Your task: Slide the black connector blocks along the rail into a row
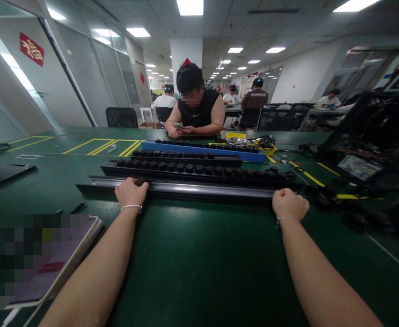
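A long black rail (213, 190) with a shiny grey channel lies crosswise before me on the green table. My left hand (131, 193) is closed over the rail near its left end. A small dark round part (140, 181) shows beside its fingers; I cannot tell whether the hand grips that too. At the rail's right end, my right hand (290, 204) is closed in a fist, its fingertips hidden. Just behind lies a black strip (172, 169) carrying a row of several small black round parts. Beyond it is a similar shorter row (185, 155).
A blue strip (250, 156) with more black parts lies farther back, near a metal dish (238, 141) and a yellow tray (236, 135). Black parts (352, 211) are heaped at right. A tablet (66, 254) lies front left. A person (199, 109) sits opposite with a phone.
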The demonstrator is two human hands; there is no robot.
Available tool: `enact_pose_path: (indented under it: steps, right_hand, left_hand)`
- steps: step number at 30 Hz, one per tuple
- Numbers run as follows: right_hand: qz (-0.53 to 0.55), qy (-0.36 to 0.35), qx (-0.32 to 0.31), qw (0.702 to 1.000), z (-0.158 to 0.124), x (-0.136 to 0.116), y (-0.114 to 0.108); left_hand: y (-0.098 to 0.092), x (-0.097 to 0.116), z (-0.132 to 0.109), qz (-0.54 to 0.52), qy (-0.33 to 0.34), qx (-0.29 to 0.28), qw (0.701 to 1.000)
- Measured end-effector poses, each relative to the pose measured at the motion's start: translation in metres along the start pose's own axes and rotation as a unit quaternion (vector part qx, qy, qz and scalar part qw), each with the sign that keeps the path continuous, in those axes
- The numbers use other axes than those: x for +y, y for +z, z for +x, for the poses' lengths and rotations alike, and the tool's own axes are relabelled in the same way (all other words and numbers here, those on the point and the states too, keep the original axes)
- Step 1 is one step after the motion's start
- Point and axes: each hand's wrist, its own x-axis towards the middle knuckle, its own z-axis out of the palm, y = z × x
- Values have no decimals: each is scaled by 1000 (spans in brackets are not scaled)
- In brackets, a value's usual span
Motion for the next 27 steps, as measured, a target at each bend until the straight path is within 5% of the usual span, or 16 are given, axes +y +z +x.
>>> enact_pose_path:
  steps: [27]
  right_hand:
    - [26,29,20,999,7,6,5]
  left_hand:
    - [7,19,-4,-17,45,-25,999]
